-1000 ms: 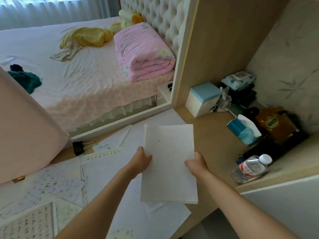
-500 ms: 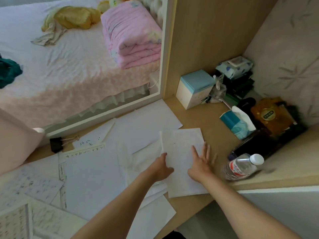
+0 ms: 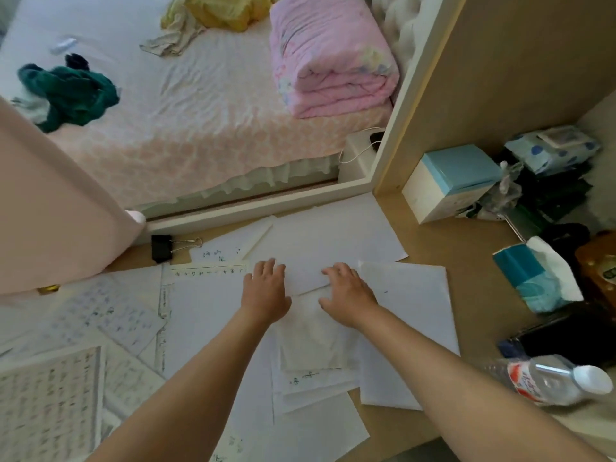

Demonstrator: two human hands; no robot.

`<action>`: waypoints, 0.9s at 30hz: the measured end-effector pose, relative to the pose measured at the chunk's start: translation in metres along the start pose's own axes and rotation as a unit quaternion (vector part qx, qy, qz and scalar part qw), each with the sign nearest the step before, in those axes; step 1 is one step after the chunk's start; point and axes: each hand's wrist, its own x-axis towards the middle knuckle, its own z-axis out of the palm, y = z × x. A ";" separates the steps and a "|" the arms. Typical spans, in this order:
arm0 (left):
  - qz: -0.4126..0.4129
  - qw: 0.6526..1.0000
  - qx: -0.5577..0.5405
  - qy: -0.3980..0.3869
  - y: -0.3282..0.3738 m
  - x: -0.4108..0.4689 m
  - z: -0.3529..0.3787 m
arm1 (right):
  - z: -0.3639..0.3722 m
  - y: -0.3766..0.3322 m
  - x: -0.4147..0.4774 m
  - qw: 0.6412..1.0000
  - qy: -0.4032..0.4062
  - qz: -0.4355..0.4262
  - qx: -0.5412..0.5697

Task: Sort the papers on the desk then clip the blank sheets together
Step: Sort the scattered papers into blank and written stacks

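Loose papers cover the wooden desk (image 3: 466,261). A blank sheet (image 3: 333,238) lies at the middle back. My left hand (image 3: 265,290) and my right hand (image 3: 346,293) rest flat on its near edge, fingers spread. To the right lies a small stack of blank sheets (image 3: 413,315). Written pages (image 3: 100,315) spread over the left side, and a printed sheet (image 3: 50,405) sits at the near left. A black binder clip (image 3: 163,248) lies at the back left by the desk's rail.
At the right stand a blue-lidded box (image 3: 450,181), a tissue pack (image 3: 533,281), a lying water bottle (image 3: 553,378) and dark clutter. A pink chair back (image 3: 50,211) rises at the left. Beyond the rail is a bed with a folded pink quilt (image 3: 330,55).
The blank stack that both hands held up a second ago now lies on the desk at the right. Both hands have moved left and forward onto another blank sheet.
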 end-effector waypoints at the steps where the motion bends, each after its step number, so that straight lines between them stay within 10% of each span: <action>1: -0.024 1.000 0.009 -0.002 -0.011 0.000 0.001 | 0.003 -0.008 0.009 1.000 -0.019 -0.006 0.003; 9: -0.023 0.993 -0.021 -0.111 -0.127 -0.004 -0.004 | 0.041 -0.023 0.054 0.995 -0.011 0.032 -0.095; 14: -0.002 0.999 0.002 -0.036 -0.153 -0.008 0.001 | 0.044 -0.021 0.052 0.984 0.093 -0.058 -0.142; 19: -0.011 1.000 0.009 0.013 -0.157 0.002 -0.003 | 0.035 -0.038 0.052 0.972 0.211 -0.081 0.057; 27: -0.111 0.947 -0.296 -0.065 -0.214 -0.022 -0.027 | 0.073 -0.058 -0.006 0.930 0.190 -0.313 0.025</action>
